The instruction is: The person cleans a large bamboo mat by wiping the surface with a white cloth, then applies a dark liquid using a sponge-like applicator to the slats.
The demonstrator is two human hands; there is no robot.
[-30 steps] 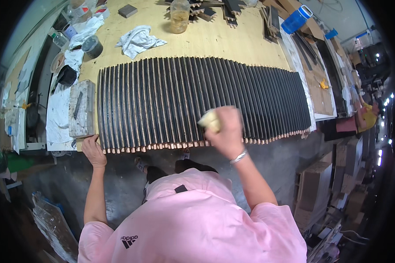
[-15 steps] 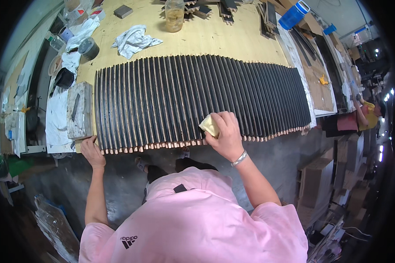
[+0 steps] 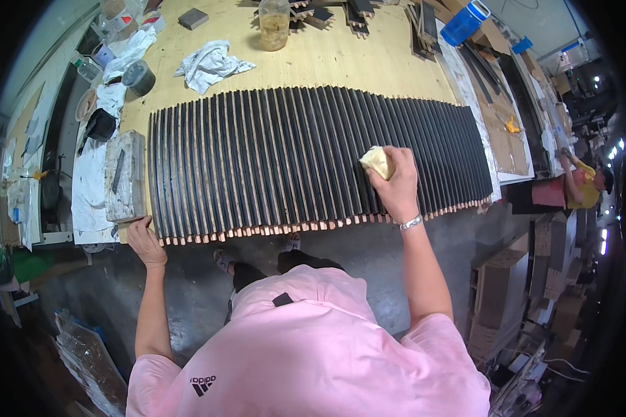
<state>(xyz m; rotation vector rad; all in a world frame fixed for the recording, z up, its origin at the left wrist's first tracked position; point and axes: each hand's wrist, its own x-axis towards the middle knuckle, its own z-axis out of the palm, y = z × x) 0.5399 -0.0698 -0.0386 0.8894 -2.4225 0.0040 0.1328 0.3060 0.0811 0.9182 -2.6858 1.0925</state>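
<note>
A long row of dark-stained wooden strips (image 3: 278,160) with bare, pale ends lies side by side across the table. My right hand (image 3: 398,184) is closed round a pale yellow sponge (image 3: 376,161), held over the strips right of the row's middle. Whether the sponge touches them is hard to tell. At the row's near left corner, my left hand (image 3: 146,243) rests by the table edge, fingers extended and thumb beside the end strip. Next to that hand lies a stained, pale block (image 3: 126,177) with a thin dark piece on top.
Behind the row, a crumpled white cloth (image 3: 214,66) and a jar of amber liquid (image 3: 275,26) stand on the yellowish tabletop (image 3: 341,66). Dark cups (image 3: 140,78) and rags sit at left. A blue bottle (image 3: 464,24) is at far right; another person (image 3: 581,187) is beyond.
My right hand has moved right and away from me with the sponge, from the strips' near ends to about mid-length. My left hand has stayed at the corner.
</note>
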